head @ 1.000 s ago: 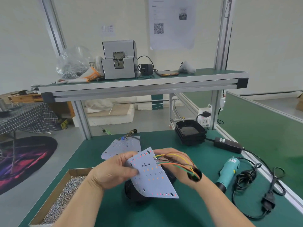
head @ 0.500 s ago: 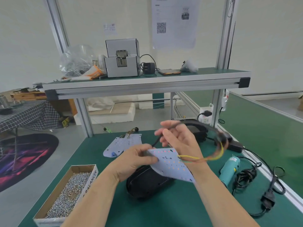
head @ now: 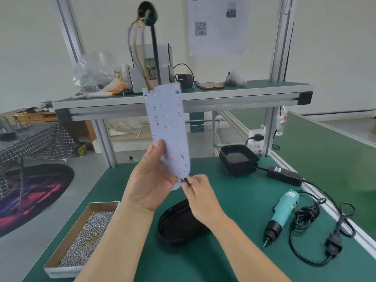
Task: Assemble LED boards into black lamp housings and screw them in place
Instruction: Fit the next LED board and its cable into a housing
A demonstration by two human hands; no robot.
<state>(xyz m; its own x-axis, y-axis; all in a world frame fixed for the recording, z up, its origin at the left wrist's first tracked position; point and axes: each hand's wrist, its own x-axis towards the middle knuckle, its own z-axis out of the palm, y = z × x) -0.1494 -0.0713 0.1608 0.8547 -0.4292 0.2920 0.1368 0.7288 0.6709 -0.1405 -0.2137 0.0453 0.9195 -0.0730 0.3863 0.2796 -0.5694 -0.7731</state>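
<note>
So, everything here hangs on one thing. The LED board (head: 166,127) stands on end in the middle of the frame with its long axis close to vertical. The black housing (head: 177,224) it's meant for lies flat on the green bench mat (head: 234,200), lower middle of the frame, right under the hands.

The left hand (head: 150,180) grasps the board by its bottom end, thumb on the LED face and fingers wrapped behind. The right hand (head: 201,196) pinches the black cable (head: 155,49) just under the board's lower edge. The cable runs up behind the board and out past its top to a blurry round black fitting (head: 147,12) at the top of the frame. A few coloured wires (head: 140,55) loop from there down to the board's upper corner.

My guess is the board has to tip over flat and turn to match the oval before it can drop in. The right hand is the nearer one, since its forearm crosses over the housing. That long tail of cable looks like the bit that could snag.

On the bench there's a cardboard box of screws (head: 85,231) at lower left and a teal electric screwdriver (head: 284,208) with its coiled cord on the right. A stack of empty housings (head: 238,159) sits towards the back right with a power brick (head: 283,175) just beside it. The shelf (head: 244,92) above carries a grey machine, a plastic bag (head: 93,70) and a phone (head: 210,85). A QR-code sheet (head: 217,25) is on the wall at upper right, and a colourful rug (head: 30,190) is on the floor at left.
</note>
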